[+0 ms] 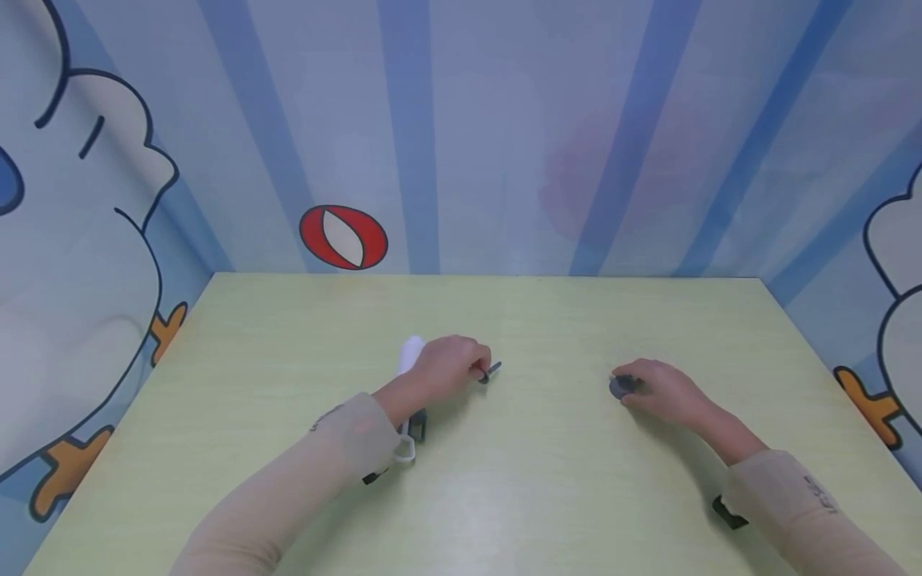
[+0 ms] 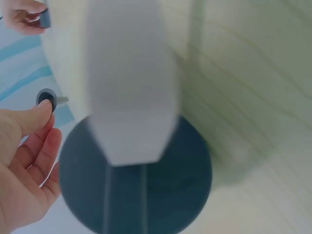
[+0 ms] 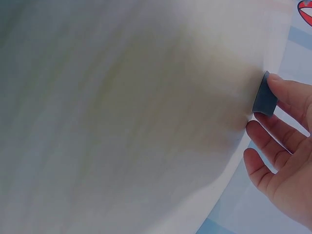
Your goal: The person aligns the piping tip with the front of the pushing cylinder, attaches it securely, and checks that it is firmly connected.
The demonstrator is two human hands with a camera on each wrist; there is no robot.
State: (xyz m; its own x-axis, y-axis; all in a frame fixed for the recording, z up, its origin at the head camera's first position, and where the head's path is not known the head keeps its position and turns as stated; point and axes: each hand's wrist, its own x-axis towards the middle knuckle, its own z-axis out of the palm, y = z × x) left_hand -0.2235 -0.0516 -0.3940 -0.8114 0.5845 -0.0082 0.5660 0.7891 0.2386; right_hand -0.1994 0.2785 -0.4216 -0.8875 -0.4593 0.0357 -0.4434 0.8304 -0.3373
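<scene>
My left hand (image 1: 448, 366) pinches a small dark grey round piece with a short lighter grey stem (image 1: 493, 372). In the left wrist view the thumb presses on the round part (image 2: 47, 97), and the stem points away from the hand. Farther right, my right hand (image 1: 666, 394) holds a dark grey round cap-like piece (image 1: 623, 387) between thumb and fingers. Its short side wall (image 3: 266, 97) shows in the right wrist view. Below the left forearm lies a long white thing (image 1: 410, 353), partly hidden by that arm. A white loop (image 1: 405, 451) shows at its near side.
A blurred pale tapered body (image 2: 129, 87) over a dark round disc (image 2: 185, 180) fills the middle of the left wrist view. The pale yellow table (image 1: 547, 480) meets a blue striped backdrop (image 1: 497, 160) at its far edge.
</scene>
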